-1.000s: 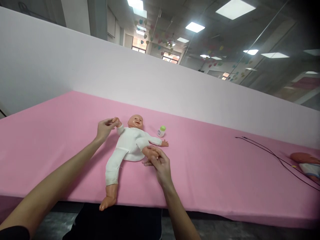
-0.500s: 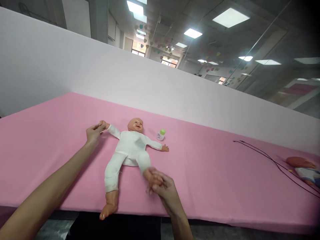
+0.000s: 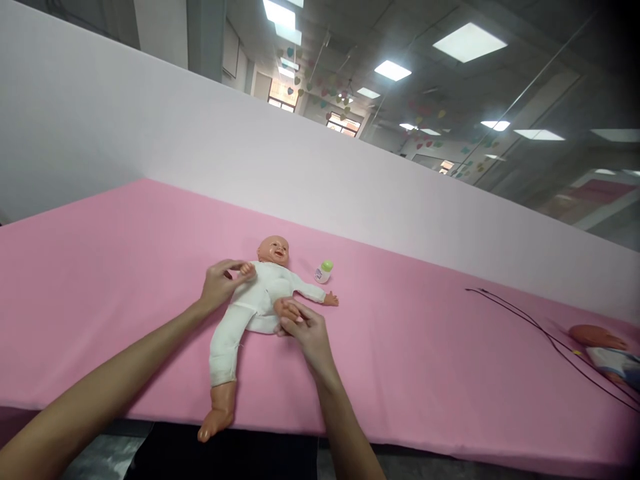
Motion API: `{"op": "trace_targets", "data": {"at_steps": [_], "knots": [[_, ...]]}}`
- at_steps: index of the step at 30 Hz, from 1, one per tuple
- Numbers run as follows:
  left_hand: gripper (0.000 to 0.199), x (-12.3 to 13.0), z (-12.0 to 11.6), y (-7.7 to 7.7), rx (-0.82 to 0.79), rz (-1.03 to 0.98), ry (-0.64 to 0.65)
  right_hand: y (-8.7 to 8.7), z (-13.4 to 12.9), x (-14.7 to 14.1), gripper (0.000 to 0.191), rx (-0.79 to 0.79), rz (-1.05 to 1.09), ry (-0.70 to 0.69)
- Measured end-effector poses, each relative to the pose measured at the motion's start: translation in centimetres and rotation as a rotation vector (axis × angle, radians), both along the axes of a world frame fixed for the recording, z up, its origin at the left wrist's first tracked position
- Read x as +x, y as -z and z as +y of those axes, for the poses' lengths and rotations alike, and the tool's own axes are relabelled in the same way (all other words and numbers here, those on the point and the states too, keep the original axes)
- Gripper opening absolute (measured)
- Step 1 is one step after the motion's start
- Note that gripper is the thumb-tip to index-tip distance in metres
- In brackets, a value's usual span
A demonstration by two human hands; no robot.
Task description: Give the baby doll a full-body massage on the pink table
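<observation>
A baby doll [image 3: 255, 293] with a white cloth body lies on its back on the pink table cover [image 3: 410, 353], its head toward the wall. My left hand [image 3: 220, 283] is closed on the doll's hand at the left of the picture, held over the chest. The doll's foot on the right side is gripped by my right hand [image 3: 310, 333], with that leg bent up over the belly. The doll's other arm lies stretched out, and its other leg extends down over the table's front edge. Beside the doll's head is a small bottle [image 3: 324, 271] with a green cap.
A second doll [image 3: 603, 350] lies at the far right edge, partly cut off. Thin black cables [image 3: 530, 320] run across the cover toward it. A low white wall [image 3: 300, 177] borders the table's back, with a glass pane above its right part.
My left hand has brought the doll's arm inward from outstretched to across its chest. My right hand has pushed the doll's foot up, bending the leg toward the belly.
</observation>
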State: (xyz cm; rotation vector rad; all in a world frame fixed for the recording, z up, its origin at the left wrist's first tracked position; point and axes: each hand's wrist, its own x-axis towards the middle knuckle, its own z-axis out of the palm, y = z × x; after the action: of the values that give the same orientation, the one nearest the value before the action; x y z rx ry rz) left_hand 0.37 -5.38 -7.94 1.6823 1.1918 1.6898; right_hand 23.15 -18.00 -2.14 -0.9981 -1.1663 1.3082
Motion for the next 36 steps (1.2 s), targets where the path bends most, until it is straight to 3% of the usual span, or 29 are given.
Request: {"op": "trace_targets", "data": {"at_steps": [3, 5, 9, 13, 16, 19, 24, 26, 28, 31, 34, 36], "knots": [[0.021, 1.0, -0.6, 0.8, 0.039, 0.141, 0.083, 0.7, 2.8, -1.3, 0.048, -0.010, 0.027, 0.024], [0.024, 0.9, -0.3, 0.9, 0.005, 0.070, 0.057, 1.0, 2.5, -1.2, 0.049, -0.006, 0.038, 0.042], [0.031, -1.5, 1.9, 0.9, -0.139, -0.320, -0.149, 2.0, -2.9, 1.2, 0.051, -0.014, 0.062, 0.104], [0.029, -4.9, 4.1, 1.5, -0.342, -0.648, -0.355, 6.2, -9.6, 3.5, 0.045, -0.048, 0.108, 0.143], [0.027, -5.5, 4.3, 1.3, -0.375, -0.713, -0.376, 8.3, -11.8, 3.7, 0.044, -0.084, 0.112, 0.167], [0.032, -3.9, 3.1, 0.1, -0.263, -0.563, -0.295, 6.5, -10.6, 2.9, 0.044, -0.047, 0.083, 0.138], [0.025, -0.4, -0.3, -0.6, -0.008, -0.006, -0.058, 0.9, -3.2, 0.7, 0.050, -0.014, -0.011, 0.081], [0.022, 0.3, -1.1, -0.1, 0.071, 0.200, 0.026, 0.4, 0.0, -0.2, 0.050, -0.016, -0.016, 0.077], [0.021, 0.4, -1.3, 0.3, 0.099, 0.280, 0.064, 0.7, 2.2, -0.8, 0.054, -0.029, 0.019, 0.109], [0.022, 0.0, -0.7, 0.6, 0.020, 0.148, 0.044, 1.1, 2.1, -0.5, 0.059, -0.036, 0.037, 0.135], [0.025, -1.1, 0.8, 0.6, -0.102, -0.185, -0.079, 1.6, -1.9, 1.0, 0.055, -0.022, -0.004, 0.144], [0.027, -2.3, 1.9, 0.9, -0.199, -0.395, -0.195, 2.9, -5.4, 1.9, 0.048, -0.036, -0.003, 0.156]]}}
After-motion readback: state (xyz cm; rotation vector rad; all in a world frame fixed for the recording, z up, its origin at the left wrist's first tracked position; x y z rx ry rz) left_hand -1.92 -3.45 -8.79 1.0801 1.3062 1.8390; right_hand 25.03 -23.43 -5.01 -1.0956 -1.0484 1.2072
